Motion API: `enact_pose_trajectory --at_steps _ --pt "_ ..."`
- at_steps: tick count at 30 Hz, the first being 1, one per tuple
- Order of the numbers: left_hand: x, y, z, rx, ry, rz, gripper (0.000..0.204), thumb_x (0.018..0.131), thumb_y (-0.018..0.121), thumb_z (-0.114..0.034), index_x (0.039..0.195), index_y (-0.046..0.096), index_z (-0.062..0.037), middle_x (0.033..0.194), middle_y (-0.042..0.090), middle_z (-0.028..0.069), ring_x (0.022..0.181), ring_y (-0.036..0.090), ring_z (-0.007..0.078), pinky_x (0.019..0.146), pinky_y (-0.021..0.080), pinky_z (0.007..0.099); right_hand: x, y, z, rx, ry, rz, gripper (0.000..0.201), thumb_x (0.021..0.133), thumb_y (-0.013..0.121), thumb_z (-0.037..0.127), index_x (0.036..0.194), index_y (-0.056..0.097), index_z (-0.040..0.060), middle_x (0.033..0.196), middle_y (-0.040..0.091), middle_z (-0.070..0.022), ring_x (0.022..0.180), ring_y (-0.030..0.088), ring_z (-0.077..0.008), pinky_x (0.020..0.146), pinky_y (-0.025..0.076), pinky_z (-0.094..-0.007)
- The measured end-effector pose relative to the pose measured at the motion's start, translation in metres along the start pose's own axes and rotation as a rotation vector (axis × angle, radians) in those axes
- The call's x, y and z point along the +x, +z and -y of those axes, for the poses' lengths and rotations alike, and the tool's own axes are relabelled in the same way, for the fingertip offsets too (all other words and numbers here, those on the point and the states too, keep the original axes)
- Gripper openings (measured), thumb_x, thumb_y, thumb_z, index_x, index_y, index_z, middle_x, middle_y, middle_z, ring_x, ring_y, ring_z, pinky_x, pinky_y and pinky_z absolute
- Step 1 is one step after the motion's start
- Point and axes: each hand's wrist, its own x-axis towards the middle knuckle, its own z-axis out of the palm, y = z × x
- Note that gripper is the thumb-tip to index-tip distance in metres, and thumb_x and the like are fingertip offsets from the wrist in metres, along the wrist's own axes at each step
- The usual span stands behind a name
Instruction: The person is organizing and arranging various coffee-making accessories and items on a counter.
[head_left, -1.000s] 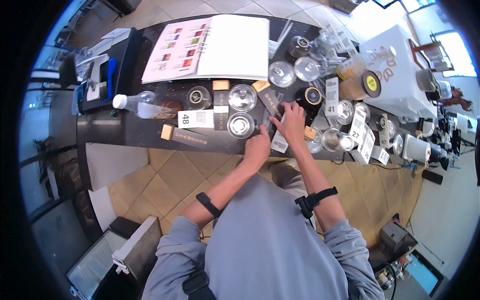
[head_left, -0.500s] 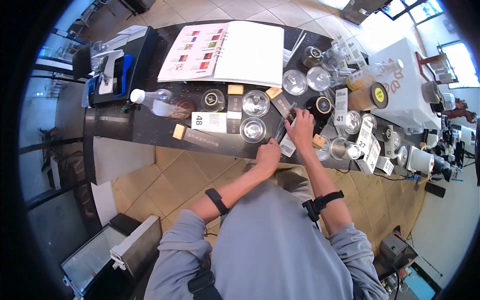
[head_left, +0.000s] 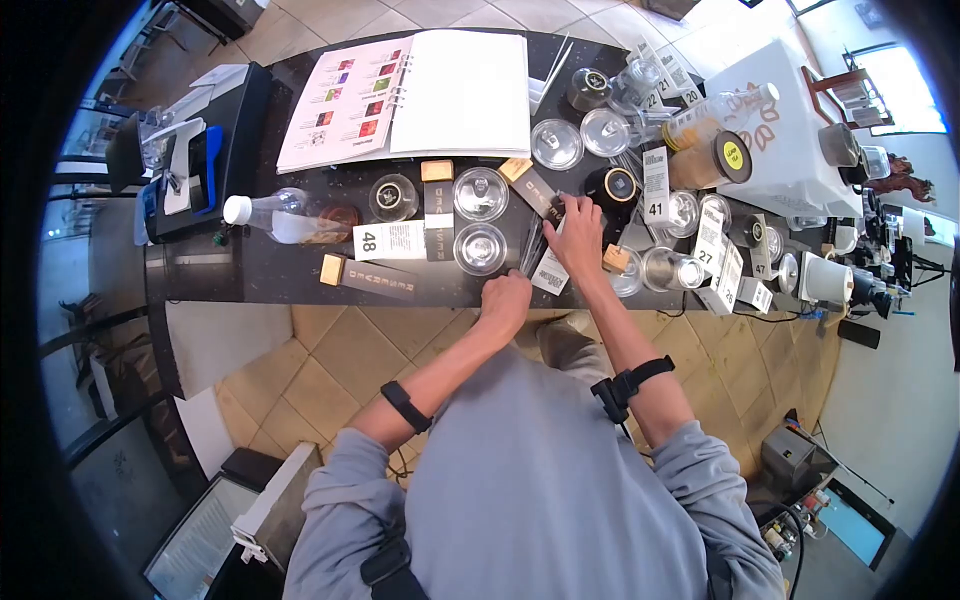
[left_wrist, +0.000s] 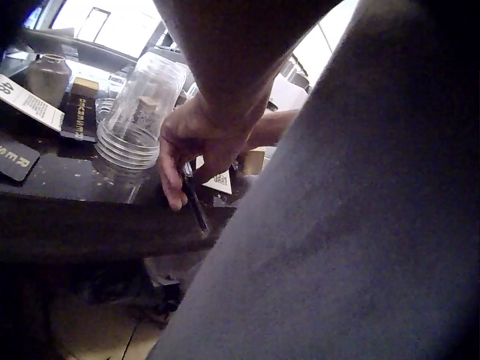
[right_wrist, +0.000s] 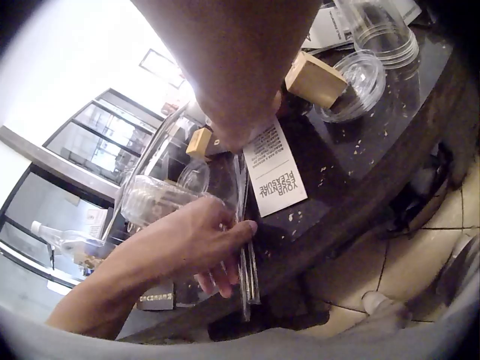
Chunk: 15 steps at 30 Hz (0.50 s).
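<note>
A bundle of thin clear sticks (head_left: 532,245) lies slanting near the table's front edge. At its near end the left hand (head_left: 507,300) pinches it between thumb and fingers; the right wrist view shows this left hand (right_wrist: 187,240) across the lower sticks (right_wrist: 247,274). Around the far end curl the fingers of the right hand (head_left: 577,238), beside a dark sign (head_left: 533,188); its fingertips are partly hidden. Under the right forearm is a white printed card (head_left: 550,272), seen larger as the card (right_wrist: 276,176) beside the sticks. Two stacks of clear cups (head_left: 480,248) stand left of the bundle.
An open binder (head_left: 460,95) lies at the back. Left are a bottle (head_left: 285,215), a jar (head_left: 393,198), a card marked 48 (head_left: 390,242) and a reserved sign (head_left: 377,278). Black-lidded jar (head_left: 612,188), glasses and numbered cards crowd the right.
The left hand has moved down the bundle toward the table's front edge, its index finger no longer reaching forward. The right hand stays near the far end. The head view has shifted.
</note>
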Motion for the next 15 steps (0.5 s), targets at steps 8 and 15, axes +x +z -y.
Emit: enact_pose_trajectory --at_steps 8,15 --pt "-0.004 -0.011 0.008 -0.095 0.035 0.056 0.017 0.082 0.063 -0.011 0.081 0.068 0.0044 0.082 0.069 0.0247 0.079 0.070 0.0405 0.072 0.055 0.0492 0.001 0.000 -0.001 0.011 0.013 0.003 0.054 0.075 0.078 0.021 0.122 0.056 0.0069 0.114 0.053 -0.0133 0.110 0.050 -0.0332 0.087 0.049 -0.0462" --pt "-0.015 -0.019 0.014 -0.210 0.040 0.008 0.023 0.086 0.065 -0.018 0.080 0.069 0.0041 0.083 0.069 0.0248 0.083 0.068 0.0418 0.075 0.054 0.0497 0.001 0.003 -0.001 0.035 0.006 -0.028 0.052 0.074 0.079 0.020 0.120 0.057 0.0069 0.113 0.053 -0.0141 0.109 0.050 -0.0337 0.088 0.048 -0.0461"
